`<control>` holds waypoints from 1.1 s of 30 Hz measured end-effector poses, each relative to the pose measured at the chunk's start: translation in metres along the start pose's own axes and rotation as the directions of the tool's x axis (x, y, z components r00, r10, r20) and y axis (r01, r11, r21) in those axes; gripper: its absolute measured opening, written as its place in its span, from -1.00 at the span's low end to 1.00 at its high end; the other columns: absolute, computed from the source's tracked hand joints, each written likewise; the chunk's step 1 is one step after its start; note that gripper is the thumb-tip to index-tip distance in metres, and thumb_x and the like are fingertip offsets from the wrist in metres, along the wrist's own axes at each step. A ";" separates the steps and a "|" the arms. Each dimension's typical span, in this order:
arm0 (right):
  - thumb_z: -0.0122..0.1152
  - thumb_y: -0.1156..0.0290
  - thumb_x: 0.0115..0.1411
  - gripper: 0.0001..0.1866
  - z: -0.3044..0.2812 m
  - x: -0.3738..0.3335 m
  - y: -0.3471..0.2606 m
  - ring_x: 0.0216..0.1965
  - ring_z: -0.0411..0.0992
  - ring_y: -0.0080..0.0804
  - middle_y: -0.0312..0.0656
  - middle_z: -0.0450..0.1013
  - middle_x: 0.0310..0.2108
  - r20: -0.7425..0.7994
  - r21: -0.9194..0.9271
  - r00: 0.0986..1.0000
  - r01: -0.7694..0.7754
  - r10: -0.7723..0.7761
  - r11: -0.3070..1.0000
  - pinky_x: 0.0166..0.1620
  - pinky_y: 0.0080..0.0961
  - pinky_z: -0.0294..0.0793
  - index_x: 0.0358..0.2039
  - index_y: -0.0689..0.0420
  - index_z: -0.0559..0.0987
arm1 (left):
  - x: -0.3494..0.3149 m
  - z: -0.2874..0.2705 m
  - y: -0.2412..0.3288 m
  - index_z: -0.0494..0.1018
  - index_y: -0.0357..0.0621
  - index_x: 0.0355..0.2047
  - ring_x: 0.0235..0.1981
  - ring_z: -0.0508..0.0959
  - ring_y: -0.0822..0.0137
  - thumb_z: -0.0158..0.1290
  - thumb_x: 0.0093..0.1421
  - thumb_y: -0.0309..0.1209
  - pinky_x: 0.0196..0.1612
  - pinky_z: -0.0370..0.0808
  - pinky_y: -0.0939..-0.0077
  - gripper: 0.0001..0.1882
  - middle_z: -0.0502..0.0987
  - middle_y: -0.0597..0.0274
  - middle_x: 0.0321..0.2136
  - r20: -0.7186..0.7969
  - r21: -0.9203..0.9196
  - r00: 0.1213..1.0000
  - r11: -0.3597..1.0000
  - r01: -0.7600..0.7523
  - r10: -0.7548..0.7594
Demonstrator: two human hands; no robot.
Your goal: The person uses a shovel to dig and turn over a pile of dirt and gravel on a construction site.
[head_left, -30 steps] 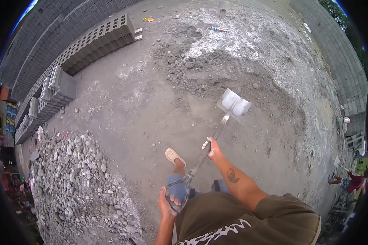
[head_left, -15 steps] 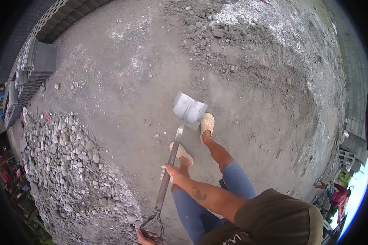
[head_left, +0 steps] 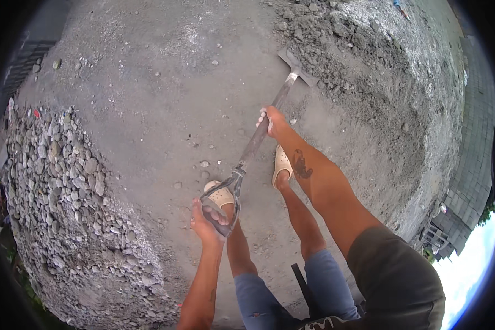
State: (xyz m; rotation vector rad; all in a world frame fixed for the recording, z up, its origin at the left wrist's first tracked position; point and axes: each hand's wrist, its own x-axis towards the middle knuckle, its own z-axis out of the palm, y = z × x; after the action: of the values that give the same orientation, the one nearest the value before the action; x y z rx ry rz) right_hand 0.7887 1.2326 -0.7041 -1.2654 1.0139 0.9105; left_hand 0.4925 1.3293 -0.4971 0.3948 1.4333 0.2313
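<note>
A long-handled shovel (head_left: pixel 252 147) slants across the middle, its D-shaped grip near me and its blade (head_left: pixel 306 78) farther off to the right. The blade is down at the edge of the loose grey sand pile (head_left: pixel 363 71), seen nearly from behind. My left hand (head_left: pixel 205 221) is closed round the D-shaped grip. Farther up, my right hand (head_left: pixel 272 122) wraps the wooden shaft a short way behind the blade; pale dust coats its fingertips.
My feet, in beige clogs (head_left: pixel 281 166), stand apart on dusty ground beneath the shovel. A heap of rounded stones (head_left: pixel 74 198) spreads at the left. Stacked grey blocks (head_left: pixel 19 71) stand far left, and a grey block wall (head_left: pixel 476 126) runs along the right.
The shovel has swung forward and right, from beside my right foot to the sand pile's edge. Both hands keep their hold and have moved farther out; the left hand is now fully in view.
</note>
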 end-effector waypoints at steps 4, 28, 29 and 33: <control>0.10 0.39 0.19 -0.87 -0.059 -0.028 0.031 -0.63 0.32 -0.43 -0.33 0.29 -0.63 -0.021 -0.200 0.997 -0.077 0.074 0.977 -0.49 -0.29 0.46 -0.50 0.06 0.42 | -0.082 -0.019 -0.066 0.27 -0.14 -0.54 -0.85 0.29 0.19 -0.14 0.31 -0.13 -0.74 0.33 0.31 -0.62 0.25 0.17 -0.80 -0.062 -0.147 0.994 0.985 0.084 -0.094; 0.17 0.49 0.08 -0.92 -0.093 0.015 -0.049 -0.71 0.38 -0.25 -0.14 0.36 -0.67 -0.220 -0.283 0.969 -0.175 0.114 0.943 -0.63 -0.15 0.47 -0.47 0.23 0.48 | -0.054 0.039 -0.148 0.28 -0.03 -0.64 -0.83 0.19 0.23 -0.19 0.23 0.17 -0.68 0.20 0.26 -0.44 0.20 0.25 -0.81 -0.075 -0.223 0.962 0.945 0.239 -0.261; 0.18 0.49 0.07 -0.91 -0.090 0.014 -0.042 -0.72 0.38 -0.26 -0.15 0.36 -0.67 -0.222 -0.273 0.971 -0.143 0.083 0.951 -0.64 -0.16 0.47 -0.47 0.22 0.48 | -0.049 0.030 -0.147 0.28 -0.04 -0.64 -0.82 0.21 0.20 -0.19 0.23 0.17 -0.66 0.23 0.23 -0.44 0.21 0.24 -0.81 -0.043 -0.258 0.954 0.925 0.278 -0.298; 0.26 0.45 0.07 -0.84 -0.081 0.039 -0.031 -0.68 0.39 -0.29 -0.19 0.35 -0.67 -0.250 -0.179 0.962 -0.161 0.114 0.971 -0.59 -0.29 0.48 -0.53 0.18 0.46 | 0.001 0.023 -0.129 0.24 -0.01 -0.67 -0.83 0.20 0.21 -0.16 0.21 0.20 -0.67 0.23 0.24 -0.43 0.20 0.26 -0.81 -0.161 -0.210 0.929 0.932 0.296 -0.332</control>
State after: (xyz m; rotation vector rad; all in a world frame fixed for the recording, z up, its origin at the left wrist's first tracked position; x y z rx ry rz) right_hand 0.8223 1.1484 -0.7332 -1.5130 1.2367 1.0024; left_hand 0.5049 1.2091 -0.5472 -0.0139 1.6295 0.1399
